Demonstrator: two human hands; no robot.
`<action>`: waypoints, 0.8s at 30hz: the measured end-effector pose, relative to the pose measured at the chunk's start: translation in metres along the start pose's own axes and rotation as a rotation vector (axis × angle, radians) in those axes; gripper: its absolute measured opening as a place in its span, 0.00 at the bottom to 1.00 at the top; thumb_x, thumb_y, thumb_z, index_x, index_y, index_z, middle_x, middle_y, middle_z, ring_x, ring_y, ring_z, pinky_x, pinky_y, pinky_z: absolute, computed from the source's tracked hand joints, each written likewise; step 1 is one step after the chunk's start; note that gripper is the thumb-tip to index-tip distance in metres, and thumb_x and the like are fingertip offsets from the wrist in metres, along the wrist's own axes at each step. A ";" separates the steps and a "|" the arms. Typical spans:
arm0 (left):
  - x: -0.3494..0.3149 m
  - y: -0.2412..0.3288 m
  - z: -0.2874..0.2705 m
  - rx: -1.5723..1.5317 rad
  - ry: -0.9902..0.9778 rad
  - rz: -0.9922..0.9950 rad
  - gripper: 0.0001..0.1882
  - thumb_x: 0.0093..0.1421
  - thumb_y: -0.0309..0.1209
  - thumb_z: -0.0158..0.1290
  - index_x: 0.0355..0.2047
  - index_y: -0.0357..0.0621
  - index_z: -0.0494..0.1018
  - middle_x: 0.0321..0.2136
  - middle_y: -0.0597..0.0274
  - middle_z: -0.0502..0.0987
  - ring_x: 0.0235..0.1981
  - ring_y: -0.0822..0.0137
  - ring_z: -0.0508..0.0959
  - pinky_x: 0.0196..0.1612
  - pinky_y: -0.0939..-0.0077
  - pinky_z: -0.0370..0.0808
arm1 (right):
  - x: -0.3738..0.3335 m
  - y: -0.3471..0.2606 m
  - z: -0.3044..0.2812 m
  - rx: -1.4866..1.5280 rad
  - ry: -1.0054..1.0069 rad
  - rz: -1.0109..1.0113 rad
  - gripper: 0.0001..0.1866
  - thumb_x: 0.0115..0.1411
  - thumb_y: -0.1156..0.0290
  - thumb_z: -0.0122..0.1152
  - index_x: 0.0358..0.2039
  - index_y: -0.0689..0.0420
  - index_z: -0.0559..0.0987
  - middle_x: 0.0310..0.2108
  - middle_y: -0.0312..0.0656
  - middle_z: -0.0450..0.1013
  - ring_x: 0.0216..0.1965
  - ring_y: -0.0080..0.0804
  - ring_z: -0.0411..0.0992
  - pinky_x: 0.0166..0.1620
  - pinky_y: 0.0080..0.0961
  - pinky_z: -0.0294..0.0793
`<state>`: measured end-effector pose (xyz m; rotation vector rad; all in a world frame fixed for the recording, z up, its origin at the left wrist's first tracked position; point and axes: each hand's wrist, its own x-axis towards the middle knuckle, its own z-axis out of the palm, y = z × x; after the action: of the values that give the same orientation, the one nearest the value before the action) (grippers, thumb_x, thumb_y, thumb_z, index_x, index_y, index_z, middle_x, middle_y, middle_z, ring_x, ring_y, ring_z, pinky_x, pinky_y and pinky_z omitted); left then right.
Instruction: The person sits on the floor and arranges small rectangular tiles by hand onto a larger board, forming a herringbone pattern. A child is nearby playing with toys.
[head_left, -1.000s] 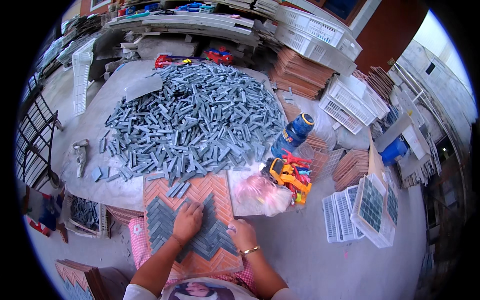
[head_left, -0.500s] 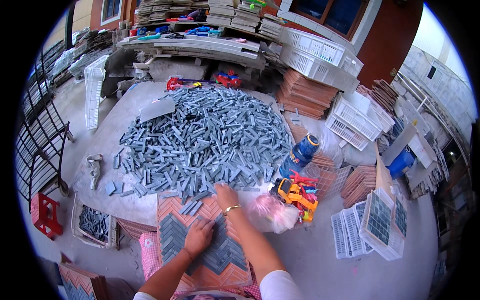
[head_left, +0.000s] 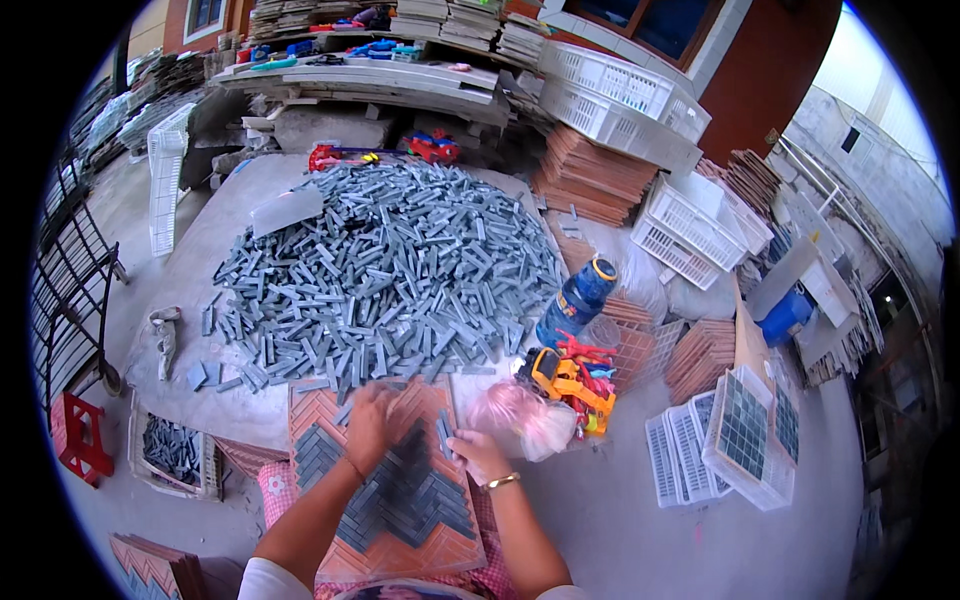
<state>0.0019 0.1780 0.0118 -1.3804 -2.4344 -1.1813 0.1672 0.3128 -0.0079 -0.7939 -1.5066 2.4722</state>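
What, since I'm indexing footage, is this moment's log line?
left hand: blurred, over orange tray; right hand: holding gray tiles; tray: partly filled; tile pile: beyond tray

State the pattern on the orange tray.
Zigzag herringbone on the orange tray; shows best in the head view.

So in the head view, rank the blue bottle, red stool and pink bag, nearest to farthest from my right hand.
1. Pink bag: just right of your right hand.
2. Blue bottle: beyond the bag, also rightward.
3. Red stool: far over on the left.
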 end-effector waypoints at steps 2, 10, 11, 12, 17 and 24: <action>-0.006 0.029 0.005 -0.470 -0.149 -0.203 0.09 0.51 0.26 0.55 0.32 0.36 0.74 0.31 0.59 0.74 0.31 0.65 0.74 0.34 0.72 0.71 | -0.013 0.003 0.000 0.116 -0.017 -0.002 0.11 0.55 0.67 0.60 0.33 0.62 0.75 0.22 0.30 0.68 0.20 0.15 0.64 0.24 0.11 0.62; -0.051 0.051 0.010 -1.102 -0.218 -0.712 0.06 0.56 0.29 0.54 0.26 0.39 0.73 0.20 0.68 0.74 0.19 0.79 0.70 0.23 0.86 0.65 | -0.042 0.013 0.008 -0.393 0.177 -0.148 0.14 0.55 0.70 0.59 0.38 0.67 0.75 0.26 0.36 0.74 0.24 0.16 0.68 0.28 0.13 0.67; -0.055 0.047 0.007 -1.103 -0.185 -0.761 0.06 0.56 0.30 0.54 0.26 0.40 0.73 0.20 0.67 0.74 0.19 0.78 0.70 0.24 0.86 0.65 | -0.046 0.011 0.010 -0.525 0.245 -0.153 0.14 0.56 0.71 0.58 0.39 0.68 0.75 0.26 0.37 0.74 0.25 0.16 0.69 0.29 0.14 0.68; -0.055 0.049 -0.001 -1.072 -0.213 -0.795 0.09 0.57 0.33 0.53 0.23 0.43 0.72 0.19 0.67 0.73 0.16 0.79 0.67 0.22 0.88 0.63 | -0.048 0.013 0.008 -0.488 0.248 -0.158 0.15 0.56 0.70 0.58 0.40 0.68 0.74 0.26 0.39 0.75 0.25 0.18 0.70 0.29 0.15 0.69; -0.068 0.046 -0.013 -1.132 -0.217 -0.883 0.09 0.60 0.34 0.49 0.29 0.42 0.73 0.22 0.69 0.75 0.19 0.81 0.68 0.24 0.89 0.64 | -0.060 0.013 0.009 -0.797 0.346 -0.217 0.16 0.52 0.69 0.60 0.42 0.62 0.75 0.29 0.45 0.76 0.28 0.33 0.75 0.31 0.26 0.72; -0.078 0.040 -0.010 -1.220 -0.223 -0.914 0.09 0.61 0.33 0.46 0.33 0.42 0.73 0.26 0.68 0.76 0.24 0.81 0.71 0.27 0.89 0.67 | -0.061 0.005 0.023 -1.110 0.374 -0.273 0.09 0.51 0.69 0.58 0.34 0.52 0.76 0.29 0.46 0.74 0.33 0.46 0.72 0.36 0.36 0.71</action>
<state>0.0753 0.1298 0.0075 -0.2886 -2.5339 -3.1896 0.2089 0.2694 0.0184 -0.9801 -2.5324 1.0573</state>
